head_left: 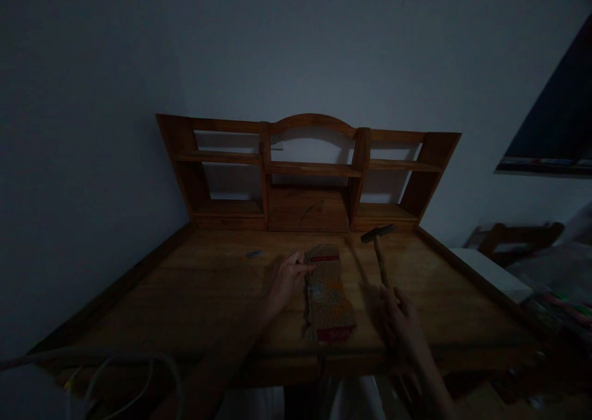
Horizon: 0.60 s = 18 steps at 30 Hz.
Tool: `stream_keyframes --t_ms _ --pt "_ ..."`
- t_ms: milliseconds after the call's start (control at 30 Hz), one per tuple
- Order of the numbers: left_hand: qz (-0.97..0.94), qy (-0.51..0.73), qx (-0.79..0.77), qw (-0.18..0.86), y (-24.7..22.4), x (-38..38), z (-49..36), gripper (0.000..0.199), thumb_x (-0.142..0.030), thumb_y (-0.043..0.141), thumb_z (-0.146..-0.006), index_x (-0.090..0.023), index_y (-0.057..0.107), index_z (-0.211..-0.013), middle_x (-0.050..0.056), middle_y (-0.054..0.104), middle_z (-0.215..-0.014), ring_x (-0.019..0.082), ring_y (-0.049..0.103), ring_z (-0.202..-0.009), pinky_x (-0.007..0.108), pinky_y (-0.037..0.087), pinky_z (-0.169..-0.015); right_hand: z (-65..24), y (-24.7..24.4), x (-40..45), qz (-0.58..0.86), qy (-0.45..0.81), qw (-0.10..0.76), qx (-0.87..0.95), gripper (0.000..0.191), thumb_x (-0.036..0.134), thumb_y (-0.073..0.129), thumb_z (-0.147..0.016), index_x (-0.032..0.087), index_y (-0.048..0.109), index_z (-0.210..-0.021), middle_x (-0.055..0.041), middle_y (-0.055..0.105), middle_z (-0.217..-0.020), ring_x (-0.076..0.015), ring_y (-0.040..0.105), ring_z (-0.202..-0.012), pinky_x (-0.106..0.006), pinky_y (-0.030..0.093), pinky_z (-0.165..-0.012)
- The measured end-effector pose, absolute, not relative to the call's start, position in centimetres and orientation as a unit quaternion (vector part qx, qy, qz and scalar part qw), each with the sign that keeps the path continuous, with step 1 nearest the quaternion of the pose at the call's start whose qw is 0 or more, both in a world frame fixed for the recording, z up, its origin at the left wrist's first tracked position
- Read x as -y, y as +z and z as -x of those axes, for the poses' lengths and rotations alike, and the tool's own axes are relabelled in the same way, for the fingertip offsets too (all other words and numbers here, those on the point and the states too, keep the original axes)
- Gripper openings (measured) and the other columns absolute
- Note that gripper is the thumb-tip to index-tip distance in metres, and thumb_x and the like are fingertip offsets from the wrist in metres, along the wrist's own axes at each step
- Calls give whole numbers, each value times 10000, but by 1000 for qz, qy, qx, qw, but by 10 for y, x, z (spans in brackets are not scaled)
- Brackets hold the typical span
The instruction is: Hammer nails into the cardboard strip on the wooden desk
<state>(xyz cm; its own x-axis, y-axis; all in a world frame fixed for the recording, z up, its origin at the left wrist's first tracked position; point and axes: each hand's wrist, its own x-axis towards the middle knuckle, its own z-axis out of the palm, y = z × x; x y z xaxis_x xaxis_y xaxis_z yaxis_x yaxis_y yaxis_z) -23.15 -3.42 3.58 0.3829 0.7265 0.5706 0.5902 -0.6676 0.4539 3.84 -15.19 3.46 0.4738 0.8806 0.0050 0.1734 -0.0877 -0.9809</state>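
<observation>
- Right hand [400, 312] grips the hammer [381, 256], apart from the cardboard [329, 300] at two o'clock; work seems unfinished.
- Left hand [287, 276], cardboard's ten o'clock: cannot tell if pinching anything.

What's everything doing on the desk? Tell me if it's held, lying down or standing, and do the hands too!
Dark-headed hammer with wooden handle: held, head apart from the cardboard
Right hand: closed around the handle
Brown cardboard piece with red and orange print: lying down, left edge ragged
Left hand: at the cardboard's left edge, grip unclear
Small grey oblong thing: lying down, untouched
Brown wooden shelf unit: standing
</observation>
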Motion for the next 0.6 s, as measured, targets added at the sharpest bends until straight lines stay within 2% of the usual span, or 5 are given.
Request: stream_keyframes --t_ms 100,267,367,467,600 --pt "-822 397 -396 100 36 37 228 221 -274 527 -885 -294 742 -934 7 498 -781 129 485 -741 228 398 -653 -41 32 151 661 341 550 379 648 657 544 -732 150 540 -1136 31 524 -567 -113 466 -446 -201 344 -393" --pt "-762 471 -424 131 42 18 233 287 -311 578 -857 -263 667 -1126 15 542 -842 130 528 -744 237 439 -677 -44 28 149 652 350 548 390 560 660 526 -756 167 570 -1017 39 510 -565 -97 451 -425 -187 334 -373" --pt "-702 487 -505 124 51 -10 262 214 -321 627 -807 -210 704 -973 29 582 -851 149 557 -761 261 461 -720 -44 28 150 636 357 545 413 526 641 508 -789 174 552 -1028 65 449 -525 -92 415 -396 -186 306 -356" --pt "-649 438 -600 165 60 -33 308 222 -306 690 -733 -170 690 -910 59 637 -874 186 595 -815 280 473 -747 -43 29 151 625 367 544 423 522 638 489 -804 169 540 -1028 80 407 -498 -89 379 -369 -191 287 -338" --pt "-603 379 -655 253 64 -43 358 279 -350 774 -612 -159 658 -780 49 666 -716 236 621 -807 307 482 -702 -43 28 148 649 317 546 425 558 636 499 -788 142 559 -1040 53 466 -517 -101 434 -403 -197 325 -365"
